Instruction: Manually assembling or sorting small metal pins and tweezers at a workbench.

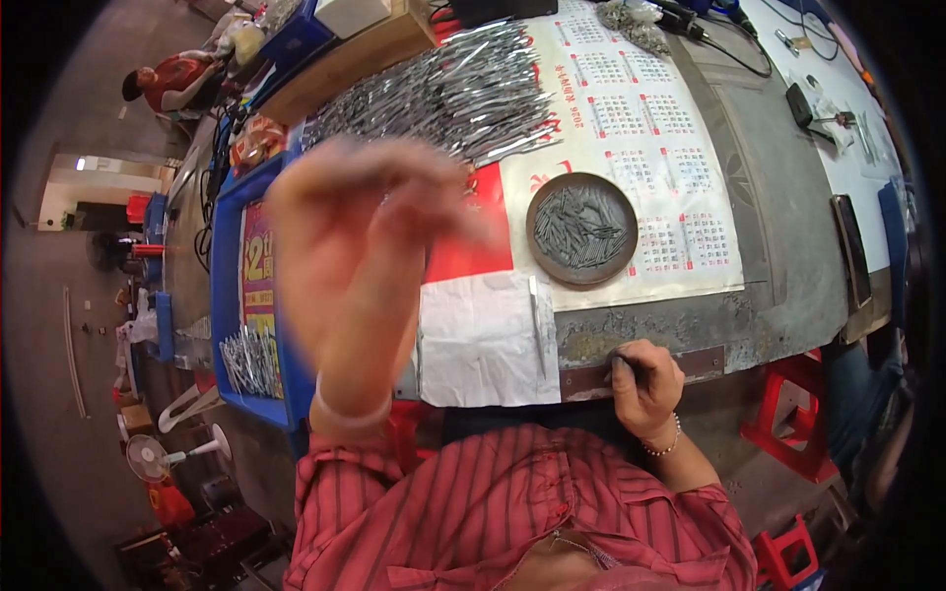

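My left hand [360, 246] is raised off the bench and blurred, fingers loosely curled; whether it holds anything is unclear. It hovers over the edge of a blue tray [225, 295] and a big heap of thin silvery metal pieces [443, 94]. My right hand [645, 379] rests on the front edge of the workbench [788, 246], fingers curled around a small dark part. A round dark dish [581, 229] full of small metal pins sits on a calendar sheet [641, 128] ahead of my right hand. One thin metal strip [535, 320] lies on white paper [483, 340].
Several more silvery pieces [251, 360] lie in the blue tray. Cables and small tools [818, 103] lie at the far right. Red plastic stools [788, 414] stand at the lower right. Another person in red [172, 84] sits far left. A fan [148, 458] stands on the floor.
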`<state>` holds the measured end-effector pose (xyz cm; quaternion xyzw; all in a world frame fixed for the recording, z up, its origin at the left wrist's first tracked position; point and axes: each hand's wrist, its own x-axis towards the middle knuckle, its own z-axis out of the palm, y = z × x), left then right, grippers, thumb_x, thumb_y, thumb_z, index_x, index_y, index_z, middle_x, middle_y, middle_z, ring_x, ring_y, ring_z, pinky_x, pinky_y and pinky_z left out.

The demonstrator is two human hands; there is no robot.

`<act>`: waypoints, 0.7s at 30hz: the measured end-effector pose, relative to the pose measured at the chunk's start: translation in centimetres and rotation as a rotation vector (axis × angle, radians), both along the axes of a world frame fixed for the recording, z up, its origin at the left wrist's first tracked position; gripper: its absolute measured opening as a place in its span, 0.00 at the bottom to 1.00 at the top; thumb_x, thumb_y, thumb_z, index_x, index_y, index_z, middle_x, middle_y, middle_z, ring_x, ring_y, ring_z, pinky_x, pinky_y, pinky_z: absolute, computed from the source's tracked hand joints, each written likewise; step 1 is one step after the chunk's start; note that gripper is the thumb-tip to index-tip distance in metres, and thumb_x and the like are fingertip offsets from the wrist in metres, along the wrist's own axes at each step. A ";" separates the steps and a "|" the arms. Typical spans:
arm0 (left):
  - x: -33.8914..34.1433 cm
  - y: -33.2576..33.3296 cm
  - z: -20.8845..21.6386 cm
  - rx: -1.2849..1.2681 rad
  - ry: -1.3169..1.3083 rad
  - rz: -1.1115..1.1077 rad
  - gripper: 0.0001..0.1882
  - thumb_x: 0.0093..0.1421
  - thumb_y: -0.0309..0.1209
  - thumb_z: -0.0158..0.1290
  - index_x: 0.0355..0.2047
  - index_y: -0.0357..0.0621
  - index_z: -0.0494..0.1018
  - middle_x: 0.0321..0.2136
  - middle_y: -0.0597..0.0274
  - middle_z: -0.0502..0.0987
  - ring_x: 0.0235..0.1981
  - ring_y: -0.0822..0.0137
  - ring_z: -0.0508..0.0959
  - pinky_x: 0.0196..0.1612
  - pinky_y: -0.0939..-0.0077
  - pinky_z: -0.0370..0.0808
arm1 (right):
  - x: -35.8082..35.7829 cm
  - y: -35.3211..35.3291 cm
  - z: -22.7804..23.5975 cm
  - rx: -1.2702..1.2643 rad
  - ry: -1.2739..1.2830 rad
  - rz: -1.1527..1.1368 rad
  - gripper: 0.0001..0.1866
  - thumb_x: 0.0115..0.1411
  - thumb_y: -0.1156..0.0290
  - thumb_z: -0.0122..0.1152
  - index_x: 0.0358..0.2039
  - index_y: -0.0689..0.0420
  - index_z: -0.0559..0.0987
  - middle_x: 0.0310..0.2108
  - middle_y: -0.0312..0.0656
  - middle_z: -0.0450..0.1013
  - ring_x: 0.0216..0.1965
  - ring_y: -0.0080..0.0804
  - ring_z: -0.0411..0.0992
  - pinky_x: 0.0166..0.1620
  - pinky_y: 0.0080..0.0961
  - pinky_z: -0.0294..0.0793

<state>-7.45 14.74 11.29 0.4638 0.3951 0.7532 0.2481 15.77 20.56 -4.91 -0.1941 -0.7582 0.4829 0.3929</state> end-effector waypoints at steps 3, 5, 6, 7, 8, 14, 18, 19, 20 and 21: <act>3.3 -7.2 1.5 0.140 -0.266 -0.138 0.19 0.57 0.29 0.55 0.47 0.39 0.65 0.43 0.48 0.72 0.36 0.60 0.74 0.35 0.67 0.74 | -0.6 -0.5 0.2 0.024 0.000 -0.023 0.08 0.53 0.82 0.58 0.34 0.61 0.71 0.23 0.44 0.72 0.19 0.35 0.69 0.24 0.26 0.67; 7.0 -11.4 1.9 0.161 -0.304 -0.089 0.17 0.57 0.29 0.55 0.45 0.39 0.65 0.41 0.49 0.72 0.35 0.60 0.74 0.34 0.67 0.74 | -0.6 -0.9 -0.1 0.031 -0.032 -0.057 0.08 0.53 0.82 0.58 0.34 0.61 0.71 0.22 0.43 0.71 0.18 0.34 0.69 0.24 0.25 0.67; 7.9 -11.7 1.9 0.174 -0.333 -0.072 0.16 0.57 0.28 0.54 0.44 0.39 0.65 0.40 0.50 0.72 0.34 0.60 0.74 0.34 0.67 0.74 | -0.5 -1.1 -0.4 0.000 -0.034 -0.082 0.08 0.53 0.82 0.58 0.34 0.62 0.72 0.21 0.42 0.70 0.18 0.30 0.68 0.23 0.23 0.66; 8.4 -12.6 2.0 0.189 -0.362 -0.054 0.15 0.57 0.28 0.54 0.43 0.39 0.65 0.39 0.50 0.72 0.33 0.61 0.74 0.34 0.67 0.74 | -0.5 -1.3 -0.7 0.002 -0.035 -0.095 0.07 0.54 0.82 0.58 0.34 0.62 0.72 0.21 0.41 0.70 0.18 0.28 0.68 0.23 0.21 0.66; 8.9 -13.8 2.3 0.205 -0.391 -0.035 0.15 0.57 0.28 0.54 0.43 0.39 0.65 0.39 0.50 0.72 0.33 0.61 0.74 0.33 0.67 0.74 | -0.7 -1.5 -0.7 0.005 -0.035 -0.107 0.07 0.54 0.82 0.58 0.34 0.62 0.72 0.21 0.40 0.70 0.19 0.25 0.68 0.24 0.20 0.66; 12.9 -16.6 4.1 0.250 -0.524 0.083 0.10 0.58 0.26 0.53 0.38 0.40 0.66 0.34 0.53 0.72 0.29 0.63 0.74 0.32 0.68 0.73 | -0.8 -1.7 -1.2 0.028 -0.017 -0.147 0.06 0.57 0.80 0.58 0.35 0.63 0.73 0.22 0.37 0.71 0.20 0.17 0.67 0.26 0.15 0.67; 13.6 -16.1 4.8 0.279 -0.574 0.163 0.06 0.58 0.25 0.52 0.35 0.41 0.66 0.31 0.54 0.72 0.27 0.64 0.74 0.31 0.69 0.73 | -0.8 -2.0 -1.1 0.009 -0.011 -0.153 0.05 0.59 0.80 0.57 0.35 0.64 0.72 0.22 0.35 0.71 0.22 0.15 0.67 0.27 0.13 0.67; 13.8 -16.1 5.1 0.287 -0.584 0.188 0.06 0.58 0.24 0.51 0.34 0.41 0.66 0.30 0.55 0.71 0.26 0.64 0.73 0.30 0.69 0.73 | -0.9 -2.1 -1.2 -0.005 -0.006 -0.162 0.05 0.59 0.80 0.56 0.35 0.64 0.72 0.23 0.35 0.71 0.22 0.15 0.67 0.27 0.13 0.67; 13.7 -17.1 5.5 0.294 -0.594 0.211 0.05 0.58 0.24 0.51 0.33 0.41 0.66 0.29 0.55 0.71 0.26 0.64 0.73 0.30 0.69 0.73 | -1.1 -2.2 -1.2 0.014 0.025 -0.153 0.05 0.59 0.81 0.56 0.36 0.64 0.72 0.24 0.36 0.71 0.23 0.15 0.67 0.27 0.12 0.67; 14.0 -17.1 5.9 0.295 -0.606 0.233 0.04 0.58 0.24 0.51 0.32 0.41 0.66 0.28 0.55 0.71 0.25 0.65 0.73 0.30 0.69 0.73 | -1.1 -2.3 -1.2 0.013 0.022 -0.138 0.05 0.59 0.81 0.56 0.36 0.64 0.72 0.24 0.36 0.71 0.23 0.15 0.67 0.27 0.12 0.67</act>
